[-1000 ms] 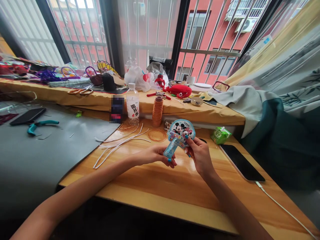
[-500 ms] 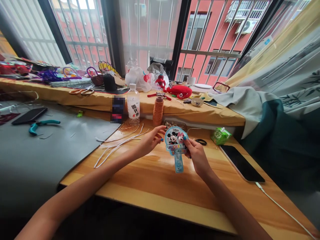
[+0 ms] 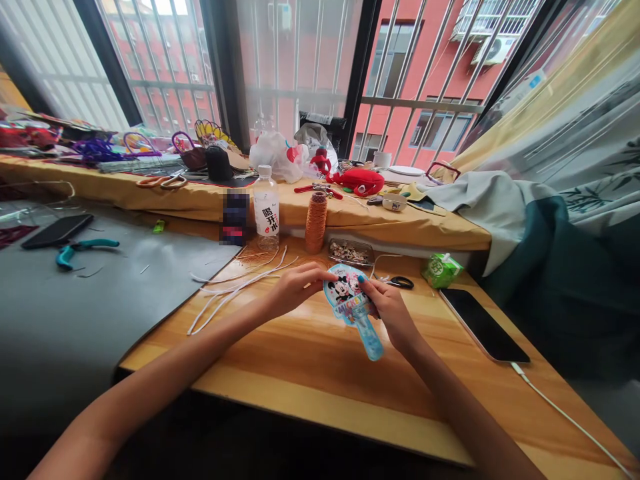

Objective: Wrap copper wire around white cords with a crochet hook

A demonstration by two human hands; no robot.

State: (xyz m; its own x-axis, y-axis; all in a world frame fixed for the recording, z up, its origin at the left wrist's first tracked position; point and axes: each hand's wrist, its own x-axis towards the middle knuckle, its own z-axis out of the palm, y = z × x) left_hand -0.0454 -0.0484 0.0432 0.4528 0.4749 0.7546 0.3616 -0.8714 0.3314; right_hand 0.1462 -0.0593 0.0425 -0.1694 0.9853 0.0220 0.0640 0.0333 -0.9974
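Note:
A blue cartoon-mouse blister pack [image 3: 350, 303] with a long clear lower part is held above the wooden table [image 3: 320, 373]. My right hand [image 3: 390, 313] grips its right side with pinched fingers. My left hand [image 3: 295, 288] pinches its upper left edge. The pack is tilted, its long end pointing down and to the right. Behind it lie white cords [image 3: 235, 287], an orange thread spool [image 3: 316, 222] and a small tray of beads [image 3: 351, 253].
A water bottle [image 3: 265, 209], black scissors [image 3: 400, 283], a green carton [image 3: 441, 269] and a phone [image 3: 484, 325] with a white cable [image 3: 565, 417] are on the table. Teal pliers [image 3: 83, 248] and another phone [image 3: 57, 231] lie on the grey mat at left. A cluttered yellow-covered ledge [image 3: 200, 193] runs along the window.
The pack was turned: its long end swung from pointing down-left to down-right. My left hand let go of that end and took the top left edge.

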